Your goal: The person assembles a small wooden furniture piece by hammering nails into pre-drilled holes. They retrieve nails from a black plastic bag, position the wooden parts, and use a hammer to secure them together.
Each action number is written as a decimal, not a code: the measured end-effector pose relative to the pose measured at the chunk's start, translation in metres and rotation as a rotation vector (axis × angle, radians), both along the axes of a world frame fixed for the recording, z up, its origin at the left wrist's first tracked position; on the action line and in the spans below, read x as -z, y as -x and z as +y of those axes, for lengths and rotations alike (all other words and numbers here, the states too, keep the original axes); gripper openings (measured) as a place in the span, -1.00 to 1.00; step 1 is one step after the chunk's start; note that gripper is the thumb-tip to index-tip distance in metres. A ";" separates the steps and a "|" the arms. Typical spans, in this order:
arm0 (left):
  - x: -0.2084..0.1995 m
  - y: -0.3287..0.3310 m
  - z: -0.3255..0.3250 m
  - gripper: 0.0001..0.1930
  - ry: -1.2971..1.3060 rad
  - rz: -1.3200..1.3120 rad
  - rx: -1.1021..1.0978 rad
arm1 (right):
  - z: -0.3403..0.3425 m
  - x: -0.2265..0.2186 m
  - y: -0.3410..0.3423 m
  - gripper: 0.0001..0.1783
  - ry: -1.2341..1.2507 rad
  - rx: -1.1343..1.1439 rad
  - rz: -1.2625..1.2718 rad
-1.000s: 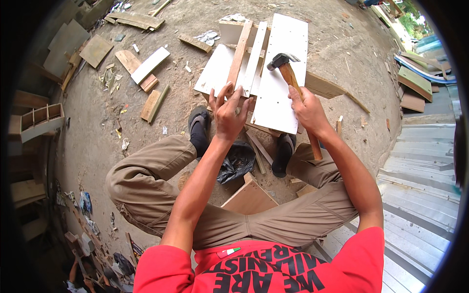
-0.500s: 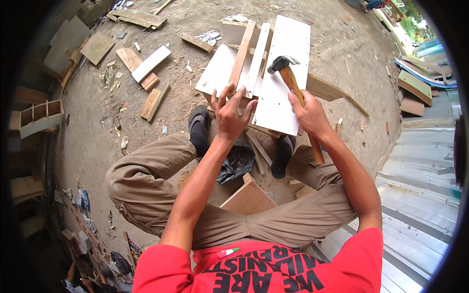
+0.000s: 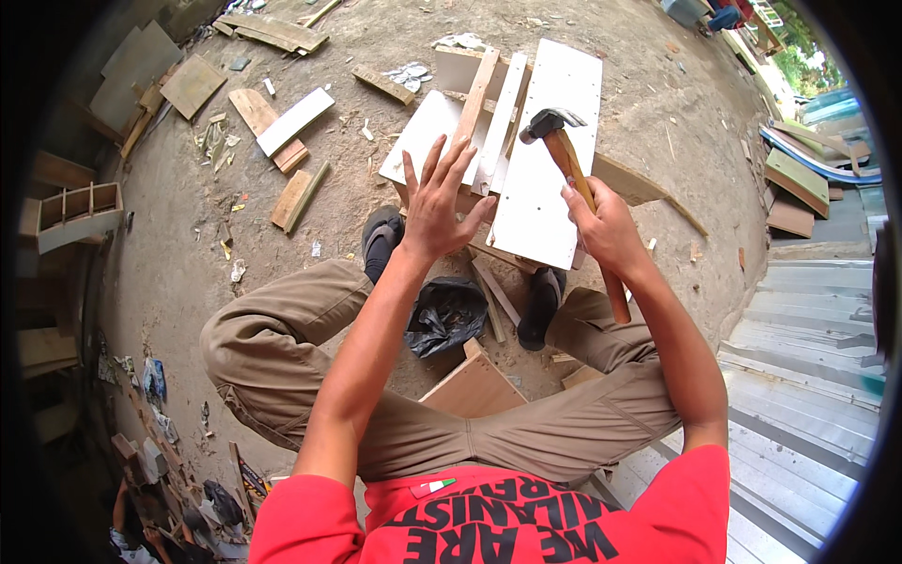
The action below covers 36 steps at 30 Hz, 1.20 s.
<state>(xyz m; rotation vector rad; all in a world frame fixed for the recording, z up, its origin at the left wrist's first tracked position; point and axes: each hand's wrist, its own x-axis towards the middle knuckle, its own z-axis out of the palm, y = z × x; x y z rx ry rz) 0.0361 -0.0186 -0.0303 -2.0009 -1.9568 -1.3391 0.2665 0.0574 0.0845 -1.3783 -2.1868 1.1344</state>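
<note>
A white panel [image 3: 545,160] lies on the dirt ground [image 3: 310,282] ahead of the person's feet, with thin wooden slats [image 3: 489,117] beside it; it looks stiff, light and best steadied flat near an edge. The right hand [image 3: 601,226] is clenched round the wooden handle of a claw hammer [image 3: 564,150], head-heavy, gripped mid-shaft above the panel. The left hand [image 3: 437,202] is spread, fingers apart, over the slats.

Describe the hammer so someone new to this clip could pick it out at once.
Start at the large white board on the dirt ahead of the seated person's feet. The hammer hangs over it, gripped by the right hand: the only wooden-handled tool, with a dark metal claw head.
</note>
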 end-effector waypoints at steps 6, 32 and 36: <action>-0.003 0.010 0.014 -0.29 0.076 0.157 0.109 | -0.002 0.006 -0.003 -0.55 -0.043 -0.036 -0.023; -0.001 0.029 0.015 -0.44 0.046 0.132 0.329 | -0.042 -0.065 0.037 -0.73 -0.086 -0.240 -0.117; 0.000 0.027 0.018 -0.45 0.067 0.134 0.338 | -0.040 -0.045 0.029 -0.74 -0.165 -0.304 -0.147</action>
